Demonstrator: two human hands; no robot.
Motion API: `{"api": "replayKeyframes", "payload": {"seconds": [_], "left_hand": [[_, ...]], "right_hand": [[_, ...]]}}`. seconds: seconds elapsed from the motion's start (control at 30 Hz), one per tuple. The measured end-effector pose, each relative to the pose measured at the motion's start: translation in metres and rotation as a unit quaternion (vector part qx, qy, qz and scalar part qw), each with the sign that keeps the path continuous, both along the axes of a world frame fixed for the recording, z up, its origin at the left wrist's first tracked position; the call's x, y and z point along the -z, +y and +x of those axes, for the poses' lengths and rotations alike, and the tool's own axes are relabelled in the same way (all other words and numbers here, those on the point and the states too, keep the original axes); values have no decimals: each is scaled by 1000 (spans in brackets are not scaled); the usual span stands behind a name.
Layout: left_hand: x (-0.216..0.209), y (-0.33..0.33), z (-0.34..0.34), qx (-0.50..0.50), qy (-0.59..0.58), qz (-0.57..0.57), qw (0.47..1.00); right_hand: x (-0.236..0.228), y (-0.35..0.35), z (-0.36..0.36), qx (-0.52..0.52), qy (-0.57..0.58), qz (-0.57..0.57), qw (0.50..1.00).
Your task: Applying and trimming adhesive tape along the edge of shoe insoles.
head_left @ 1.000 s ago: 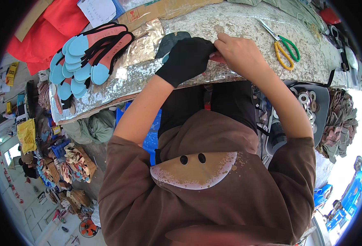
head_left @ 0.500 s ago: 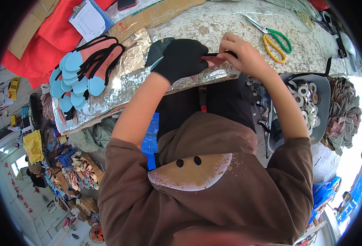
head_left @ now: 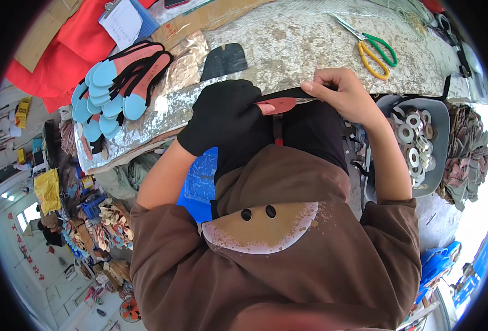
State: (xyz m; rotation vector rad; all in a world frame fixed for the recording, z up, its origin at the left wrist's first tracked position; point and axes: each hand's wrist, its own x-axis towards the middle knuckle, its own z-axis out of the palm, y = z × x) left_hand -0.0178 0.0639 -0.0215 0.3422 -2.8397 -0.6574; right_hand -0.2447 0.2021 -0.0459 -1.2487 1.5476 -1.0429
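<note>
My left hand, in a black glove with a bare thumb tip, is closed on a pink insole just off the bench's near edge. Most of the insole is hidden by the glove. Along its far edge runs a black strip, whose right end my right hand, ungloved, pinches between thumb and fingers. The strip is stretched between both hands, above my lap. To the left, on the bench, lies a pile of light-blue and pink insoles edged with black strips.
A dark flat patch lies on the worn bench. Scissors with green and yellow handles rest at the right. A grey bin of tape rolls stands beside my right forearm. A clipboard sits at far left.
Both hands have come off the bench toward my body. My right hand has moved right, drawing the black strip out longer. The dark patch, partly covered before, now shows fully.
</note>
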Motion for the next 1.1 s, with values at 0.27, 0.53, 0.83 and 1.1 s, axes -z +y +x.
{"api": "replayKeyframes", "payload": {"seconds": [0.27,0.53,0.83,1.1], "left_hand": [[-4,2,34,-103,13,135,985],[9,27,28,-250,216,310,891],[3,51,14,-341,349,456,744],[7,46,10,-267,388,540,698]], "right_hand": [[22,14,12,57,-29,-25,998],[1,7,58,196,-183,-178,947],[-8,-28,112,162,-69,-225,958],[-21,-39,104,97,215,-292,927]]}}
